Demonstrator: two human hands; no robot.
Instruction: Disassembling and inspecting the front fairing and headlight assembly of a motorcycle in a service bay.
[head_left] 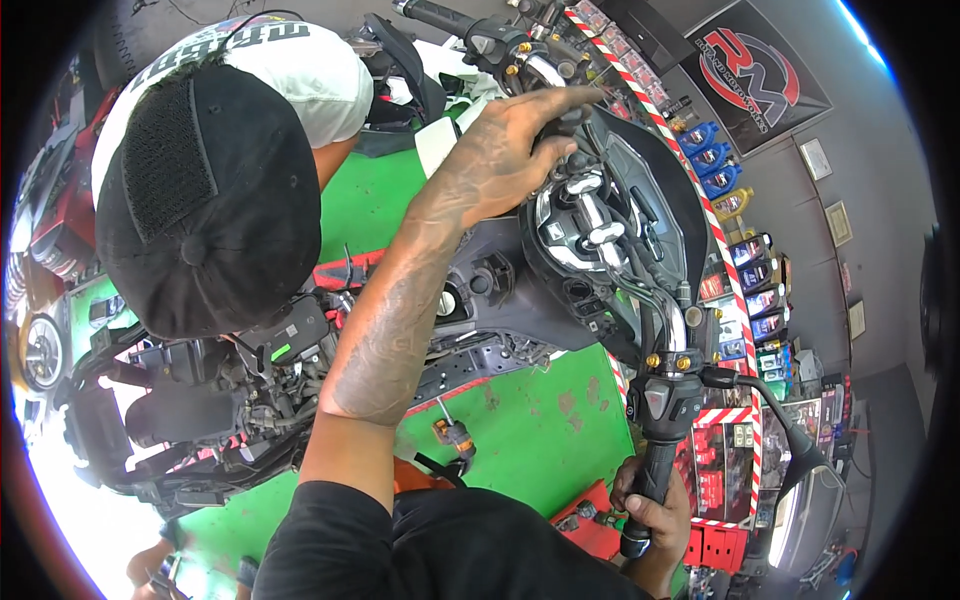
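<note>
My right hand (660,510) is closed round the black rubber grip (655,475) of a motor scooter's handlebar. Just above that grip sits the switch housing (665,402). My left arm stretches across the scooter, and my left hand (525,140) hovers over the far side of the bar, index finger extended and thumb apart. Dark parts near the bar show behind its fingers; whether it touches them I cannot tell. Below the left hand are the chrome handlebar clamp (595,215) and the dash display (650,210). The scooter's body (500,260) is partly stripped of panels.
At left a person in a black cap (210,200) bends over the exposed frame and engine (270,390). An orange-and-black power tool (455,437) is near the green floor (530,420). A mirror (800,450) juts out at right. Bottles (710,160) line a wall shelf.
</note>
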